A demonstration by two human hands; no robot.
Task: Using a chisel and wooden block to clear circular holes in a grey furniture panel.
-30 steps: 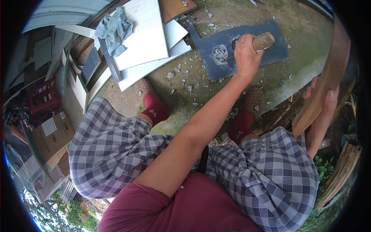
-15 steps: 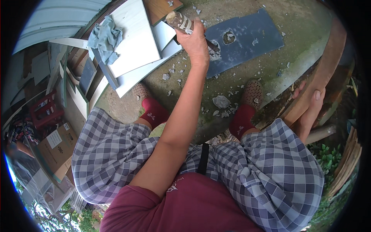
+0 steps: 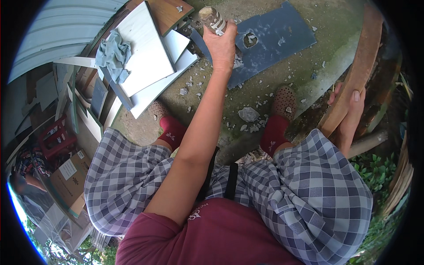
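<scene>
In my left hand (image 3: 220, 49) is a thick wooden-handled tool (image 3: 208, 17), its handle wrapped with pale strips. Its working end lies mostly behind the hand, so I cannot make out its kind. The tool is over the left end of a dark blue-grey board (image 3: 282, 37) on the ground. That board has a ragged hole (image 3: 250, 40) and whitish scuffs. At the right, my right hand (image 3: 353, 104) is wrapped round a long, slightly curved wooden plank (image 3: 360, 73), which slants down towards my knee.
Pale chips and a larger lump (image 3: 249, 115) lie on the ground between my feet. White panels (image 3: 143, 57) with a blue-grey cloth (image 3: 114, 55) are stacked at the left. Farther left are a red plastic stool (image 3: 55, 137), a cardboard box (image 3: 68, 179) and a person's arm (image 3: 35, 182).
My left hand and the tool have shifted slightly, the tool's handle now standing more upright. The view has moved a little; my right hand keeps its hold on the plank.
</scene>
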